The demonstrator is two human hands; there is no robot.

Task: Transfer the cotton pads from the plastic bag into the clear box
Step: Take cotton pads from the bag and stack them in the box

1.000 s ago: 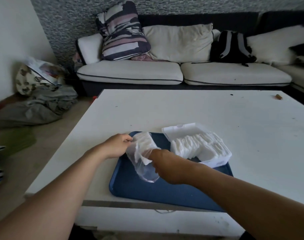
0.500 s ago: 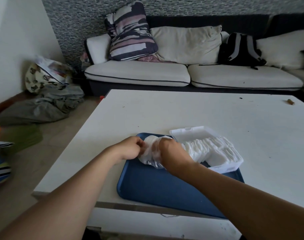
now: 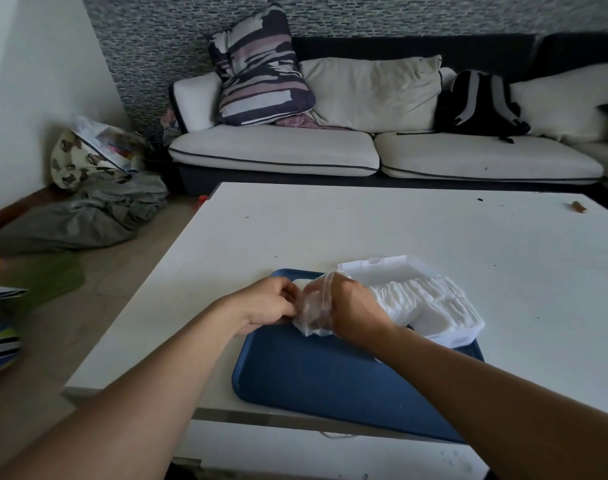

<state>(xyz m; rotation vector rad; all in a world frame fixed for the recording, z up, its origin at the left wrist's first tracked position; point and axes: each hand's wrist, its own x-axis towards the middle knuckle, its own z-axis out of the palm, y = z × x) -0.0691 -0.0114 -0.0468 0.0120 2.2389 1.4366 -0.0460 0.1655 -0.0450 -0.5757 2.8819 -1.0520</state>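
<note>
A long sofa (image 3: 382,147) with cream seat cushions and a dark frame stood along the far wall, which was covered in small grey mosaic tile. On it leaned a striped pillow in navy, pink and white (image 3: 261,69), a plain cream pillow (image 3: 372,91) and a black backpack with grey straps (image 3: 479,102). A heap of grey cloth (image 3: 88,216) lay on the floor to the left.

In front of the sofa stood the flat white counter (image 3: 382,230), matte and slightly speckled. At its near edge lay a smooth dark blue rectangular plastic tray (image 3: 316,379), its long axis running left to right.

On the tray's far right corner sat the clear rectangular plastic box (image 3: 465,336), its lid (image 3: 382,268) hinged open toward the sofa. A row of soft white cotton pads (image 3: 424,303) stood on edge in it, the row running along the box, near left to far right.

Just left of the box, over the tray, the crumpled clear plastic bag (image 3: 313,311) was held between both hands, its long axis roughly upright. The left hand (image 3: 271,303) pinched its left side, fingers curled together on the film. The right hand (image 3: 356,308) gripped its right side, fingers bent around it, film draped over the knuckles.
</note>
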